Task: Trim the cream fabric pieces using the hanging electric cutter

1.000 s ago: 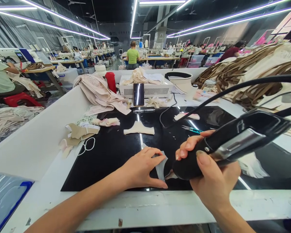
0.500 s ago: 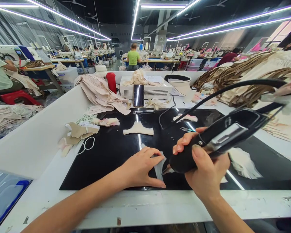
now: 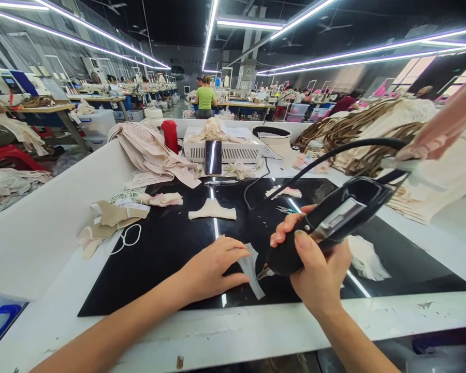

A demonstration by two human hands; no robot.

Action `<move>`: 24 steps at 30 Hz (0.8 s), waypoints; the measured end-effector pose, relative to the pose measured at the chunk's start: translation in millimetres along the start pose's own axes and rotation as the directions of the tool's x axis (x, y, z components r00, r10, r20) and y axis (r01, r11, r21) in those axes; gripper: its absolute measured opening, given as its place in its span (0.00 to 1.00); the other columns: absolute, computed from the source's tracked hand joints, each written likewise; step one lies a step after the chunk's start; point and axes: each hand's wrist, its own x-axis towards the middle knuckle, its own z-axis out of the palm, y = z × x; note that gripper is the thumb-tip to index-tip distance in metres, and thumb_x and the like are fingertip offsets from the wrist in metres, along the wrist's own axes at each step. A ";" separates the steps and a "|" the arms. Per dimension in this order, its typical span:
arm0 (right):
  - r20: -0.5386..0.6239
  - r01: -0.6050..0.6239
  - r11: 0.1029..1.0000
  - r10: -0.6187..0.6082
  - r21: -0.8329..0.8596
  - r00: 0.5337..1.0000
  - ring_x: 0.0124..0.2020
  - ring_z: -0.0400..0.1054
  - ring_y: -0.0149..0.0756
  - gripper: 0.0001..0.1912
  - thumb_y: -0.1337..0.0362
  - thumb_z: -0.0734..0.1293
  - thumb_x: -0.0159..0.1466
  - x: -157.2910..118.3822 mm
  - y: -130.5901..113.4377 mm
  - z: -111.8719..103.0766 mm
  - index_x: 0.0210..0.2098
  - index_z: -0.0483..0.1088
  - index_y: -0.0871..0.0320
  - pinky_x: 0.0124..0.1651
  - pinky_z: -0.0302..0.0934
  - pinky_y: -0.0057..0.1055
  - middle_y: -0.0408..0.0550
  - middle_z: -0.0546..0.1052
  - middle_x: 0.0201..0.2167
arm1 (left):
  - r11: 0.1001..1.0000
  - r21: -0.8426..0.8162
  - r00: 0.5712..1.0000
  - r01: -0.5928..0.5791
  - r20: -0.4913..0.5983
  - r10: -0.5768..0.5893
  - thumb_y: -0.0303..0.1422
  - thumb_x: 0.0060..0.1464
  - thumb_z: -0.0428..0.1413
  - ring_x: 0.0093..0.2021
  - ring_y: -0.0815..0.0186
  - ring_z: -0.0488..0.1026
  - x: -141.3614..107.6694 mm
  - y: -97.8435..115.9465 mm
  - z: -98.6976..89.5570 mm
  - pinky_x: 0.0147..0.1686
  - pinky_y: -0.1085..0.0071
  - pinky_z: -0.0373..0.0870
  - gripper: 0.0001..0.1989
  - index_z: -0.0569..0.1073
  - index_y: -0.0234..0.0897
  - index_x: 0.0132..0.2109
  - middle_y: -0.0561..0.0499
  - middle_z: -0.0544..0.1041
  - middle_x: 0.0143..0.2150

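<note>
My right hand [image 3: 318, 264] is wrapped round a black handheld tool [image 3: 322, 228] with a cable at its rear. The tool's metal tip touches or nearly touches the right edge of a thin pale fabric strip [image 3: 252, 272], which lies on a glossy black board [image 3: 155, 264]. My left hand [image 3: 217, 267] rests at the strip's left side with its fingers apart, the fingertips on or beside it. Behind them, a cream fabric piece [image 3: 212, 209] lies flat on the board.
Another person's hand [image 3: 423, 142] is by the tool's cable at the right. Beige scraps [image 3: 118, 215], small scissors [image 3: 285, 210] and a cream fabric stack [image 3: 367, 258] lie around. Behind stand a phone [image 3: 213, 157], a white box [image 3: 233, 151] and a red cup [image 3: 170, 136].
The view has shifted. My left hand has drawn back a little to the left, so more of the pale strip shows. The hand at the cable shows more fully.
</note>
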 end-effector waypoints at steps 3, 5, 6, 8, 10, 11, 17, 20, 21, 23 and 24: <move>-0.010 0.029 0.998 -0.030 -0.050 1.000 0.28 0.70 0.33 0.18 0.59 0.75 0.63 4.2 -2.7 -9.2 0.48 0.68 0.50 0.33 0.68 0.35 0.39 0.74 0.33 | 0.999 0.052 1.000 -0.014 -0.007 0.014 0.29 0.68 0.55 0.56 0.60 0.74 -0.2 -1.9 -3.7 0.69 0.51 0.58 0.09 0.76 0.39 0.53 0.47 0.78 0.53; -0.021 0.055 0.995 -0.057 -0.089 0.998 0.28 0.70 0.34 0.17 0.58 0.75 0.63 8.2 -4.0 -17.3 0.48 0.68 0.50 0.32 0.68 0.36 0.39 0.73 0.32 | 0.997 0.070 1.000 -0.024 0.006 0.023 0.28 0.69 0.52 0.53 0.61 0.76 -0.9 -1.7 -4.2 0.70 0.50 0.57 0.09 0.77 0.40 0.50 0.49 0.79 0.51; -0.029 0.065 0.992 -0.069 -0.107 0.997 0.28 0.69 0.34 0.17 0.58 0.75 0.63 10.6 -4.4 -21.5 0.48 0.68 0.50 0.32 0.68 0.35 0.39 0.74 0.32 | 0.997 0.076 0.999 -0.030 0.014 0.029 0.27 0.70 0.51 0.52 0.62 0.76 -1.5 -0.7 -3.8 0.70 0.50 0.57 0.10 0.77 0.40 0.49 0.49 0.79 0.50; -0.055 0.078 0.987 -0.087 -0.143 0.995 0.28 0.69 0.34 0.17 0.58 0.75 0.63 15.9 -5.1 -29.0 0.48 0.68 0.50 0.33 0.67 0.35 0.39 0.74 0.32 | 0.995 0.086 0.998 -0.042 0.040 0.039 0.27 0.70 0.51 0.50 0.63 0.76 -2.9 2.9 -1.8 0.71 0.50 0.55 0.10 0.78 0.40 0.48 0.49 0.79 0.49; -0.089 0.086 0.981 -0.103 -0.174 0.991 0.28 0.69 0.34 0.17 0.59 0.75 0.62 21.2 -5.8 -33.7 0.47 0.68 0.50 0.33 0.67 0.35 0.38 0.74 0.32 | 0.995 0.076 0.996 -0.060 0.077 0.055 0.28 0.70 0.52 0.48 0.65 0.77 -4.1 7.6 0.9 0.71 0.51 0.54 0.09 0.79 0.40 0.47 0.50 0.79 0.45; -0.105 0.091 0.980 -0.111 -0.178 0.988 0.28 0.69 0.34 0.17 0.59 0.75 0.62 23.4 -6.4 -34.6 0.47 0.68 0.50 0.33 0.67 0.35 0.38 0.74 0.31 | 0.995 0.065 0.993 -0.073 0.094 0.066 0.29 0.70 0.52 0.47 0.65 0.77 -4.3 9.7 2.2 0.71 0.52 0.54 0.09 0.79 0.39 0.47 0.50 0.79 0.44; -0.130 0.108 0.989 -0.121 -0.103 0.984 0.26 0.69 0.32 0.16 0.60 0.75 0.61 21.8 -12.3 -20.6 0.46 0.69 0.51 0.31 0.68 0.33 0.38 0.74 0.30 | 0.996 0.007 0.994 -0.092 0.062 0.091 0.28 0.69 0.53 0.51 0.63 0.76 1.4 12.2 6.6 0.70 0.53 0.57 0.09 0.78 0.39 0.50 0.48 0.79 0.49; -0.076 0.089 0.993 -0.094 -0.071 0.993 0.27 0.69 0.33 0.17 0.59 0.75 0.62 12.8 -12.5 -10.4 0.47 0.69 0.50 0.31 0.69 0.34 0.38 0.74 0.31 | 0.999 -0.015 0.993 -0.048 0.110 0.049 0.27 0.64 0.61 0.58 0.59 0.73 4.3 10.7 5.8 0.69 0.50 0.56 0.11 0.76 0.41 0.52 0.47 0.78 0.56; -0.057 0.076 0.995 -0.079 -0.061 0.995 0.27 0.70 0.33 0.17 0.59 0.75 0.62 9.7 -11.8 -8.0 0.48 0.68 0.50 0.32 0.69 0.34 0.38 0.74 0.32 | 0.999 -0.021 0.991 -0.031 0.131 0.034 0.27 0.62 0.62 0.60 0.57 0.72 4.6 10.5 5.4 0.70 0.48 0.55 0.13 0.76 0.41 0.53 0.47 0.77 0.58; -0.026 0.053 0.997 -0.055 -0.048 0.998 0.28 0.70 0.33 0.17 0.59 0.74 0.63 4.4 -9.6 -5.3 0.49 0.68 0.49 0.33 0.68 0.34 0.38 0.74 0.33 | 0.999 -0.034 0.988 -0.010 0.153 0.016 0.27 0.60 0.64 0.62 0.56 0.71 4.0 10.4 4.9 0.70 0.46 0.53 0.16 0.75 0.42 0.54 0.47 0.76 0.60; -0.014 0.044 0.998 -0.044 -0.046 0.999 0.28 0.70 0.33 0.18 0.59 0.74 0.64 2.3 -8.4 -4.9 0.49 0.67 0.49 0.33 0.68 0.35 0.38 0.73 0.33 | 0.999 -0.042 0.988 -0.005 0.156 0.012 0.28 0.60 0.64 0.63 0.56 0.70 3.4 10.4 4.8 0.70 0.45 0.52 0.17 0.75 0.42 0.55 0.47 0.76 0.61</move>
